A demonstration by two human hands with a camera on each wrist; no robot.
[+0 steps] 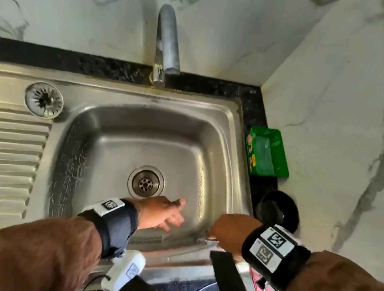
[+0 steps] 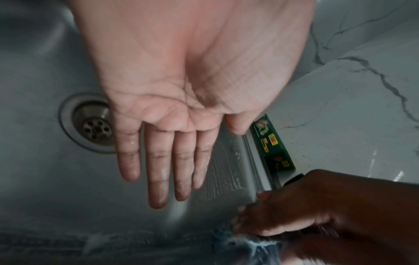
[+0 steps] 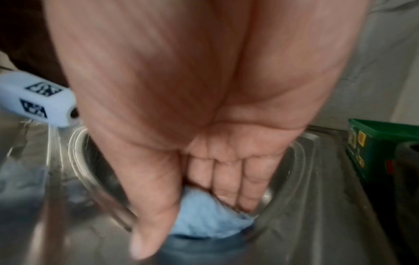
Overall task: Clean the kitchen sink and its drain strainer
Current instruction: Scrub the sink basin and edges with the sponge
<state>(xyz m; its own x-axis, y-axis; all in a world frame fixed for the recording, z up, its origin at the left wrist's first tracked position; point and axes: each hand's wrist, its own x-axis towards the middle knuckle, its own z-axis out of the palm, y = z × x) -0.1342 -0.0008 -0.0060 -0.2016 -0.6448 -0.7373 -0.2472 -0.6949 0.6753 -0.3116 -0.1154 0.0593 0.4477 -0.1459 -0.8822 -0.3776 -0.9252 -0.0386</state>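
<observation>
1. Head view: set high, facing steeply down over the sink [image 1: 89, 111], faucet [image 1: 167, 41] at the top, both forearms entering from the bottom edge.
2. Left wrist view: very close, looking along the palm of the left hand [image 2: 181, 86] into the basin, drain opening [image 2: 94, 125] just beside the fingers.
3. Right wrist view: very close, blurred, looking along the right hand [image 3: 204, 125] at the sink's near right corner.
4. Shared ground: the green box [image 1: 267, 153] on the worktop appears in all three views; head and left wrist views share the drain opening and the right hand.

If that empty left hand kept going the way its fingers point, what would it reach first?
Probably the sink's right inner wall. The left hand points open fingers across the basin, past the drain; depth is unclear.
</observation>
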